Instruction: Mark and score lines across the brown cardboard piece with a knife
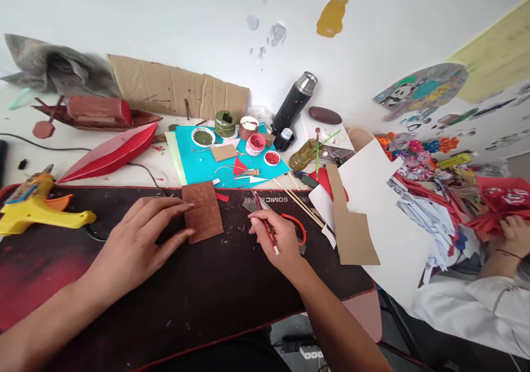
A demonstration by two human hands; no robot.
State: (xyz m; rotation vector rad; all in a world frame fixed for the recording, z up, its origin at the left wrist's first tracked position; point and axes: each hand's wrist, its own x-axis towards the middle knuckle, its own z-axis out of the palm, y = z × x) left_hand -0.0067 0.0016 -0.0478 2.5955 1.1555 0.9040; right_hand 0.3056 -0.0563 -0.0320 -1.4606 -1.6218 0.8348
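Note:
My left hand lies flat with its fingers stretched out, fingertips pressing the left edge of a brown painted card rectangle on the black desk mat. My right hand is closed in a pinch round a thin red pencil, which points up toward a grey metal ruler. Red-handled scissors lie just under and right of that hand.
A yellow glue gun sits at the left. Behind the mat are a red paper boat, a cyan sheet with paint pots, a black flask, and cardboard. White paper and a brown cutout lie right. Another person's hand works at far right.

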